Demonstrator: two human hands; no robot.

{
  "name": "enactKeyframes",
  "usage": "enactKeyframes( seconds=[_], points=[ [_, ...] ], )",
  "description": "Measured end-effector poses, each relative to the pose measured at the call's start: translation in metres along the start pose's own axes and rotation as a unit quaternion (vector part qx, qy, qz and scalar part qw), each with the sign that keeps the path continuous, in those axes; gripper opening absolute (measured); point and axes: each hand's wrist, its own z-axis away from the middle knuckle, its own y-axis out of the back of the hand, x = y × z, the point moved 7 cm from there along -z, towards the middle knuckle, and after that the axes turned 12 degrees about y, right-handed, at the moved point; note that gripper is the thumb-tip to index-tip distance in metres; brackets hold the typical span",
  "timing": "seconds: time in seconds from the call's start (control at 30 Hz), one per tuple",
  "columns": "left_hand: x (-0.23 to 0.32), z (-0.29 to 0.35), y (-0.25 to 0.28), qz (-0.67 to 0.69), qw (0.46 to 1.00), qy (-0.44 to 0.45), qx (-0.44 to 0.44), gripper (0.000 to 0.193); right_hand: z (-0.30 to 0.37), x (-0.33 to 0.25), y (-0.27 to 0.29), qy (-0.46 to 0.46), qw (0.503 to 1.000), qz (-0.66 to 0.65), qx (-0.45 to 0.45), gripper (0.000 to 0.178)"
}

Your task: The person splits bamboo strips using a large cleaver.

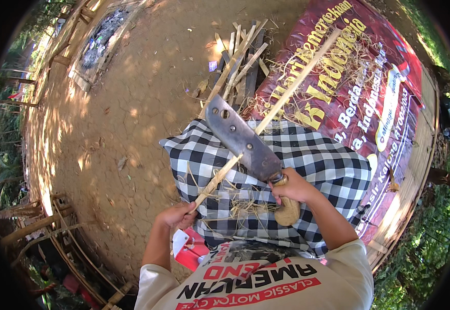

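Observation:
My right hand (293,187) is wrapped round the thick wooden handle of a broad machete (245,139). Its dark blade, with several holes near the tip, points up and to the left. My left hand (179,215) grips the near end of a long, pale bamboo strip (298,82), which slants away to the upper right. The blade crosses over the strip and hides a short part of it. A black-and-white checked cloth (320,157) covers my lap beneath both, and thin curled shavings (250,207) lie on it.
Several split bamboo pieces (243,72) lie piled beyond my lap. At right, a dark red printed banner (328,77) strewn with shavings lies over slatted bamboo (423,139). Bare earth (127,129) stretches to the left, with an ash patch (102,39) farther off and bamboo poles (34,227) at lower left.

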Motion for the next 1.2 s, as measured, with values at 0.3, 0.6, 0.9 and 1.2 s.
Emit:
enactKeyframes(
  seconds=[0.3,0.6,0.9,1.2],
  points=[
    [-0.001,-0.001,0.003,0.026,1.0,0.004,-0.015,0.057,-0.002,0.003,0.003,-0.044,0.986,-0.153,-0.047,0.022],
    [-0.001,-0.003,0.001,0.028,0.999,-0.008,-0.021,0.057,0.001,-0.028,0.025,0.049,0.991,-0.116,0.049,0.02],
    [-0.004,-0.002,0.003,0.011,1.0,-0.008,-0.02,0.059,0.002,0.001,-0.007,-0.02,0.999,-0.029,-0.037,0.018],
    [-0.006,-0.002,0.003,0.032,0.999,-0.015,-0.022,0.057,0.003,-0.003,-0.003,-0.009,0.978,-0.183,-0.103,0.024]
  ],
)
